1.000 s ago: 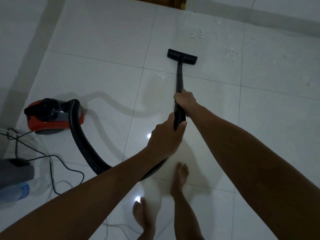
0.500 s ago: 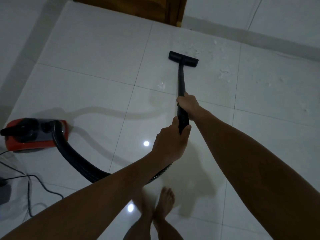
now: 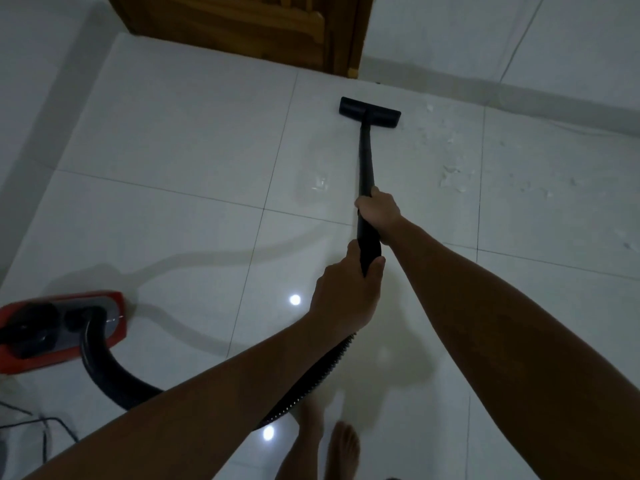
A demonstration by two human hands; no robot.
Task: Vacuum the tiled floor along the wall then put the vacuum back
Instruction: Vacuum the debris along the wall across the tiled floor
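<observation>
A black vacuum wand [image 3: 365,157] reaches forward over the white tiled floor [image 3: 180,140]. Its flat black floor head [image 3: 370,111] lies on the tiles close to the far wall. My right hand [image 3: 378,211] grips the wand at mid-length. My left hand [image 3: 346,296] grips its lower end, where the ribbed black hose [image 3: 104,372] begins. The hose curves left to the red canister vacuum [image 3: 52,330] at the lower left. White crumbs [image 3: 450,174] lie scattered on the tiles to the right of the head.
A wooden door [image 3: 242,26] stands at the far wall, left of the floor head. The white wall base [image 3: 519,95] runs along the far right. A thin black power cord [image 3: 45,427] lies at the lower left. My bare feet [image 3: 329,448] are below the hose.
I have stepped forward: the wall and door are closer and the canister has slid toward the lower left of the view. The floor head has moved nearer the wall. Both hands keep their grip.
</observation>
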